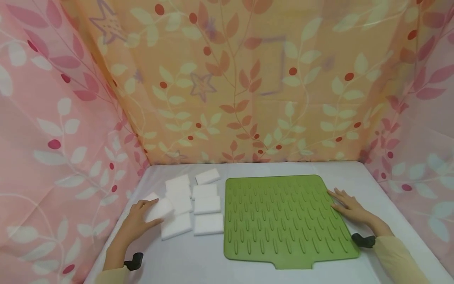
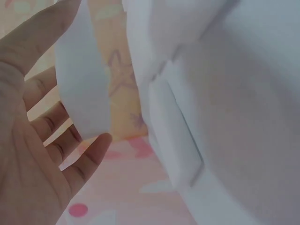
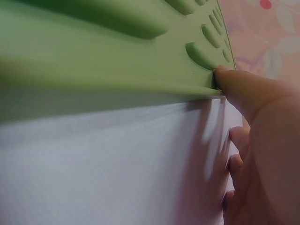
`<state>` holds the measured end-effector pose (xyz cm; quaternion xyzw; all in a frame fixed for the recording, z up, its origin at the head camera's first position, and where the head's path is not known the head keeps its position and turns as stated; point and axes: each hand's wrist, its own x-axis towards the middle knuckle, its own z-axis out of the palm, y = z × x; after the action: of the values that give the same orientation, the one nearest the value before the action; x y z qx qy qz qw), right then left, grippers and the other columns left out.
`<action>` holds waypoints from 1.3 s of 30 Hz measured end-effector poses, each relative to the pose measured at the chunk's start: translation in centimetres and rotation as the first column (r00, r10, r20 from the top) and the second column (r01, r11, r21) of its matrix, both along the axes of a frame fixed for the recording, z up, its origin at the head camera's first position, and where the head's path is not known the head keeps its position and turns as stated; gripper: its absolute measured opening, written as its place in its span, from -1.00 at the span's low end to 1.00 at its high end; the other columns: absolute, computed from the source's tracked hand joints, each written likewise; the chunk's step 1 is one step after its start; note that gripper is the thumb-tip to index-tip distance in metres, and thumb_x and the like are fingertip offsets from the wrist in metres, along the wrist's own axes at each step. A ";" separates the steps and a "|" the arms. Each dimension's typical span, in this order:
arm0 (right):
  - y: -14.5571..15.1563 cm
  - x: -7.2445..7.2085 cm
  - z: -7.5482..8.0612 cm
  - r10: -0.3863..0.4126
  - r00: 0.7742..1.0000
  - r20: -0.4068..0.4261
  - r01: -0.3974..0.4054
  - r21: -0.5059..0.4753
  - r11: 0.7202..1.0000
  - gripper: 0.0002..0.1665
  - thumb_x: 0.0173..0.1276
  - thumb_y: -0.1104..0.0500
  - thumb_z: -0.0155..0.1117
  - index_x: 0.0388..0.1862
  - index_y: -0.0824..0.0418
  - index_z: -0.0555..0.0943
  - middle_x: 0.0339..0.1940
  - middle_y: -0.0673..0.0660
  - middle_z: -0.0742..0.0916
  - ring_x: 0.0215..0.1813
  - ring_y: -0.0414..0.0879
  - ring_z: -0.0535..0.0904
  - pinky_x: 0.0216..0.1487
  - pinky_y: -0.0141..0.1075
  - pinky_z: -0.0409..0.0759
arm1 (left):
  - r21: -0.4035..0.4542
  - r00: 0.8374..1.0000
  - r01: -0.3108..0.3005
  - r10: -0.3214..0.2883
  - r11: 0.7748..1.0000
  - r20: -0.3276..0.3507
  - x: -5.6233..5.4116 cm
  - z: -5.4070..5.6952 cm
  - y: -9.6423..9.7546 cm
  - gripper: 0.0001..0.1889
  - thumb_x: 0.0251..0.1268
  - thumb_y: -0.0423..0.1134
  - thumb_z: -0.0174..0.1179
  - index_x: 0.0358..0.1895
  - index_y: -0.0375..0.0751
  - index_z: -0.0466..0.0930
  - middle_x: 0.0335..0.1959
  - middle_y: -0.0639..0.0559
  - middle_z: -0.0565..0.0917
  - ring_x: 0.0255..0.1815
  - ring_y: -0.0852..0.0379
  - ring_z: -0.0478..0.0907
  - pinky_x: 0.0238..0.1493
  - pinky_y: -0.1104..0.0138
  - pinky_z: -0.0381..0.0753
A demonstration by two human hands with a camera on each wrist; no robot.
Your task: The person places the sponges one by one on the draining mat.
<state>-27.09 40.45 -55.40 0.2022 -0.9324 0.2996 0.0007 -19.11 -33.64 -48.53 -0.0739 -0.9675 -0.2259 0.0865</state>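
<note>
While the left hand [image 1: 136, 219] pinched a white block [image 1: 161, 210] between its thumb and fingers, the right hand [image 1: 352, 209] rested at the far part of the right edge of a green mat [image 1: 280, 232]. The block was at the left of the scene, apparently raised above the surface [image 1: 177, 260], beside other blocks [image 1: 208, 224] that lay in two rough columns left of the mat. Gripped from its left side, it had its right end free, perhaps to keep the fingers clear of its neighbours. The right hand's fingers were spread, the thumb touching the mat's edge, a light contact that probably served to steady it. The columns seemed laid so that single blocks were easy to reach.

The block sat tilted, and since the fingers hid part of it, its long axis could not be told for certain; the left wrist view showed it as a strip along the fingertips. The mat's tab [image 1: 293, 265] pointed near and its ridges [image 1: 248, 247] ran near to far, while the right column's blocks had their long axes roughly left to right.
</note>
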 end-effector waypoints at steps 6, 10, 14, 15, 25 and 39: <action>-0.1 0.0 0.0 -0.009 1.000 0.010 0.009 0.013 1.000 -0.33 0.39 0.08 0.08 0.39 0.30 0.19 0.35 0.60 0.13 0.33 0.59 -0.13 0.15 0.46 -0.29 | 0.023 0.998 0.050 -0.049 0.998 -0.043 -1.6 0.1 2.0 -0.22 -0.07 0.13 0.37 0.28 -0.06 0.37 0.02 -0.08 0.42 0.05 -0.11 0.28 -0.06 -0.10 0.43; 0.0 0.0 0.0 -0.012 1.000 0.011 0.012 0.022 1.000 -0.33 0.39 0.08 0.07 0.40 0.29 0.17 0.35 0.60 0.12 0.33 0.59 -0.14 0.15 0.46 -0.29 | 0.029 0.995 0.088 -0.086 0.996 -0.052 -2.5 0.5 3.6 -0.22 -0.06 0.11 0.37 0.30 -0.06 0.35 0.04 -0.08 0.42 0.07 -0.09 0.29 -0.04 -0.08 0.44; -0.1 0.0 0.0 -0.019 1.000 0.021 0.018 0.024 1.000 -0.32 0.40 0.07 0.06 0.41 0.28 0.16 0.35 0.59 0.11 0.34 0.57 -0.16 0.16 0.45 -0.31 | 0.044 0.991 0.124 -0.122 0.991 -0.052 -3.6 0.9 5.1 -0.21 -0.05 0.15 0.35 0.30 -0.05 0.34 0.05 -0.03 0.42 0.09 -0.07 0.29 -0.03 -0.06 0.45; 0.0 0.0 0.1 -0.019 0.999 0.027 0.019 0.025 1.000 -0.32 0.40 0.07 0.06 0.41 0.28 0.15 0.36 0.59 0.10 0.35 0.57 -0.17 0.17 0.44 -0.32 | 0.046 0.990 0.135 -0.133 0.990 -0.056 -3.9 0.9 5.4 -0.21 -0.05 0.17 0.33 0.30 -0.04 0.35 0.05 -0.01 0.42 0.09 -0.06 0.29 -0.03 -0.06 0.45; -0.1 -0.1 -0.2 -0.016 1.000 0.014 0.016 0.022 1.000 -0.33 0.40 0.08 0.06 0.41 0.26 0.16 0.35 0.60 0.11 0.34 0.57 -0.15 0.16 0.45 -0.31 | 0.078 0.973 0.227 -0.223 0.971 -0.053 -6.0 0.0 9.8 -0.27 -0.03 0.16 0.32 0.26 -0.01 0.40 0.11 -0.01 0.44 0.15 -0.06 0.30 0.00 -0.06 0.45; 0.0 -0.1 -0.2 -0.026 0.999 0.028 0.025 0.042 0.999 -0.30 0.40 0.05 0.06 0.42 0.26 0.14 0.37 0.57 0.10 0.35 0.57 -0.16 0.17 0.44 -0.31 | 0.048 0.959 0.283 -0.282 0.958 -0.018 -9.0 -1.4 14.6 -0.29 0.01 0.20 0.28 0.28 0.05 0.38 0.15 0.06 0.42 0.17 0.01 0.28 0.00 0.02 0.48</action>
<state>-27.16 40.47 -55.61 0.1861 -0.9409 0.2826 -0.0129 -28.16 -19.02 -49.91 -0.2103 -0.9406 -0.2595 0.0604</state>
